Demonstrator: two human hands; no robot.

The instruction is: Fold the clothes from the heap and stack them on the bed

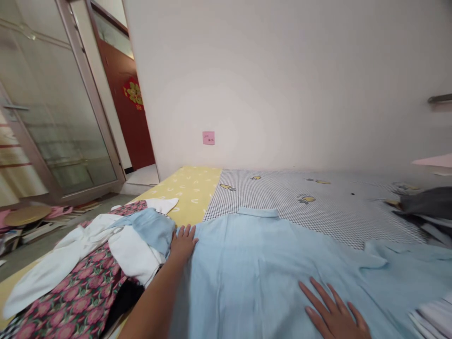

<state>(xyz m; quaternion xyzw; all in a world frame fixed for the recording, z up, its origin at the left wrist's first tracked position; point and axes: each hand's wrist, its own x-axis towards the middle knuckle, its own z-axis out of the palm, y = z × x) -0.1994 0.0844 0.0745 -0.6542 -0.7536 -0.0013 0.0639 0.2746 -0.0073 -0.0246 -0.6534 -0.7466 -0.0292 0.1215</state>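
Observation:
A light blue button shirt (268, 278) lies spread flat on the bed, its collar (257, 212) toward the far side. My left hand (183, 243) rests palm down on the shirt's left edge, right beside a heap of clothes. My right hand (330, 310) lies flat on the front of the shirt with its fingers spread. Neither hand grips anything. The heap (95, 263) holds a pink floral garment, white cloth and a pale denim piece. A stack of folded white clothes (432, 318) sits at the lower right.
The bed has a yellow mat (190, 188) and a grey checked sheet (303, 197) printed with small fruit. A dark garment (427, 205) lies at the right. A glass door (60, 113) stands at the left, with books and papers (31, 226) on the floor. A pink note (208, 137) is on the wall.

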